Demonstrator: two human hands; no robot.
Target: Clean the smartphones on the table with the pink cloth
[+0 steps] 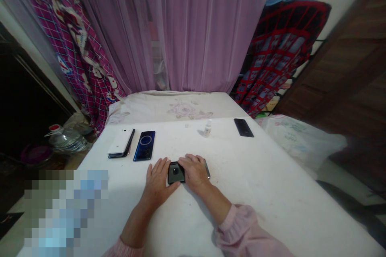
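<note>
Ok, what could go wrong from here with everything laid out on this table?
The right hand partly covers the dark phone, and a silvery edge shows past it; if that is a separate item, the two might scrape.

The small bottle stands upright beyond the hands, so a forward sweep could tip it.

The white phone lies on a stack near the table's left side and might slide if bumped.

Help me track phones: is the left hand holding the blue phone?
No, the left hand touches the black phone; the blue phone lies beyond.
</note>
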